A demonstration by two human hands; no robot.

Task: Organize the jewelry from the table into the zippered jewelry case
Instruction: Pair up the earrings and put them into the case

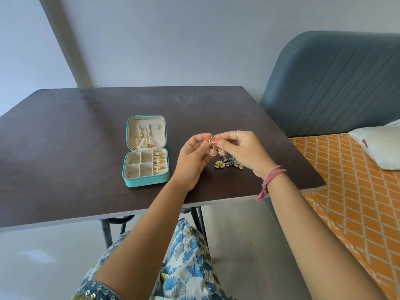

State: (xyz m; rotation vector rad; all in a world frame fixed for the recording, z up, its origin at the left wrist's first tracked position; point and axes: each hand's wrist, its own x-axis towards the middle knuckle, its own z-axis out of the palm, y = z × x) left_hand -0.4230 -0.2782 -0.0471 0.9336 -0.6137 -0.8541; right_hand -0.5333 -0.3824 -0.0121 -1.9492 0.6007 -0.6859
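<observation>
Both hands pinch half-hidden earring.

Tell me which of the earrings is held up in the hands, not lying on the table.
The rose-gold dome earring, pinched at its top by left hand and right hand. The other loose earrings lie on the table.

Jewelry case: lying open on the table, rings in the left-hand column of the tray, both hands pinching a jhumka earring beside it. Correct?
One slip: the head view shows the rings in the right-hand column of the jewelry case. The rest holds: it lies open on the table, and left hand and right hand pinch the jhumka earring.
</observation>
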